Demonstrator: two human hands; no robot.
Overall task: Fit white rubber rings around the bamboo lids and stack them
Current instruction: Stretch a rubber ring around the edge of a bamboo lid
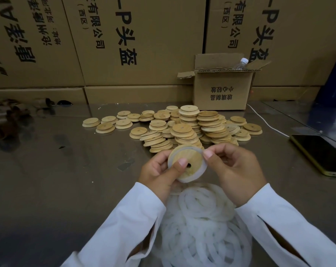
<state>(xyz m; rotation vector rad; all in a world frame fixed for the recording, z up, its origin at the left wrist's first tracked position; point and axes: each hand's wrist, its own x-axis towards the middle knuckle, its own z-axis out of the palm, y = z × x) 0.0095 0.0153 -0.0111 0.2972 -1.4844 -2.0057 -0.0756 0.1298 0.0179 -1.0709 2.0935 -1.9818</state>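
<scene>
A round bamboo lid [190, 157] is held up over the table [66, 170], right between the two hands. The left hand [159, 170] holds the lid from the left side. Its thumb lies flat on the face of the lid, just beside the little hole in the middle. A white ring [198, 176] goes around the edge of the lid. The right hand [234, 170] pinches the ring with thumb and finger at the top right of the lid. Its other fingers are curled in.

Under the hands, close to the person, lies a big pile of rings [198, 218]. The white sleeves [124, 224] rest on both sides of it. Behind the held lid is a pile of lids [192, 128]; some are stacked up and some lie flat and loose on the table. The nearest stack sits just behind the held lid.

Farther back stands a small box [221, 91] with open flaps, and a bottle [240, 63] pokes out of it. To the right, a phone [321, 153] lies flat with a white cable [267, 122] running to it. Big boxes [144, 45] fill the back.
</scene>
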